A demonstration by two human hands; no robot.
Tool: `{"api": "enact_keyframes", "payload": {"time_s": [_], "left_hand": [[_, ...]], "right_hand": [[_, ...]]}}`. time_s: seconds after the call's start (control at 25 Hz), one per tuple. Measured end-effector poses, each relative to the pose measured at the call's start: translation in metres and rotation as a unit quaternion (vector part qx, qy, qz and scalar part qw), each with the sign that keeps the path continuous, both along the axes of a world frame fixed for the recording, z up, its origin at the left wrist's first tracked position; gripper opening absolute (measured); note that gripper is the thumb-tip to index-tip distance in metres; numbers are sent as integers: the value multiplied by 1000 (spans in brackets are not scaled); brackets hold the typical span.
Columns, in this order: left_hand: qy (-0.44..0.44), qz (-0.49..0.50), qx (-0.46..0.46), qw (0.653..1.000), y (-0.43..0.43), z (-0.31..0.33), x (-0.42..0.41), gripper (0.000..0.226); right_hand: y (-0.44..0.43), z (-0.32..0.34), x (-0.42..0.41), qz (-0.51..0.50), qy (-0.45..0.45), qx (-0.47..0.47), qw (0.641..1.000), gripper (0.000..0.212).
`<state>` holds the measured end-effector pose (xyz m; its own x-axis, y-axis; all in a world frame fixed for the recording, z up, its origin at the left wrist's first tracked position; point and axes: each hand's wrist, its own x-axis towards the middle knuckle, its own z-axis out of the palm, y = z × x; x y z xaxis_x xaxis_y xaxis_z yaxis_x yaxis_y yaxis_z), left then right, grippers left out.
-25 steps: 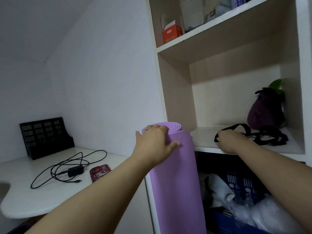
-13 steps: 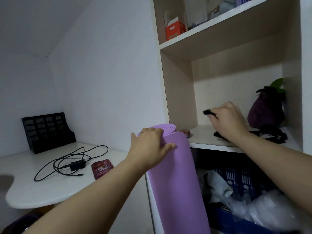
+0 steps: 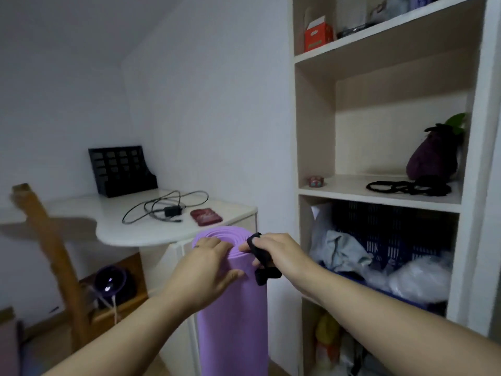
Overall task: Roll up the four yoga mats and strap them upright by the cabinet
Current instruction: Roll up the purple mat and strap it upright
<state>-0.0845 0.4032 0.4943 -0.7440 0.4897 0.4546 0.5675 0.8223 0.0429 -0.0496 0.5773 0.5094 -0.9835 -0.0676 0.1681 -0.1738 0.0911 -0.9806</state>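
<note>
right hand [image 3: 282,252] off shelf [image 3: 352,189], black strap [image 3: 264,275] brought to mat [image 3: 233,321]

The desk [image 3: 130,234] carries a file rack [image 3: 122,170], a cable [image 3: 162,204] and a red case [image 3: 206,217]. On the shelf [image 3: 352,189] lie straps [image 3: 406,188] and a plush eggplant [image 3: 431,156].

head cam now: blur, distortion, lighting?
Head view: dim, flat, purplish light, no glare; wooden chair at left motion-smeared; cabinet uprights lean from the wide lens; left hand, right hand, black strap and purple mat read fairly sharp.
</note>
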Motion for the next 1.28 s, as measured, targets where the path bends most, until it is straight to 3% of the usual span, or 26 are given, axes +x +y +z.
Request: {"api": "enact_keyframes", "payload": {"time_s": [0.08,0.16,0.28,0.44,0.56,0.6,0.68,0.76,0.96,1.16,1.28], "left_hand": [[-21,21,1,1000,-24,-29,19,53],[-50,38,19,998,-54,-65,41,52],[-66,50,37,996,-84,-118,67,52],[-87,61,60,993,-115,-178,104,49],[-105,66,61,990,-133,-209,124,50],[-107,64,56,991,-138,-218,130,48],[-111,60,48,991,-144,-232,140,48],[-109,47,33,992,-147,-245,147,52],[-74,7,34,997,-148,-260,153,48],[-42,-31,16,998,-157,-267,155,52],[-40,-49,56,996,-163,-270,160,48]], "right_hand": [[-24,-23,16,37,-36,-25,998,30],[-51,-59,28,62,-50,20,997,34],[-76,-111,39,86,26,163,983,41],[-106,-169,61,148,105,280,943,49],[-126,-202,72,162,155,328,918,26],[-129,-209,74,160,165,345,910,28],[-133,-219,74,167,177,409,880,53],[-131,-224,75,182,192,463,846,60],[-132,-239,72,257,237,455,819,52],[-129,-244,77,268,261,462,804,40],[-133,-251,78,271,266,455,806,32]]}}
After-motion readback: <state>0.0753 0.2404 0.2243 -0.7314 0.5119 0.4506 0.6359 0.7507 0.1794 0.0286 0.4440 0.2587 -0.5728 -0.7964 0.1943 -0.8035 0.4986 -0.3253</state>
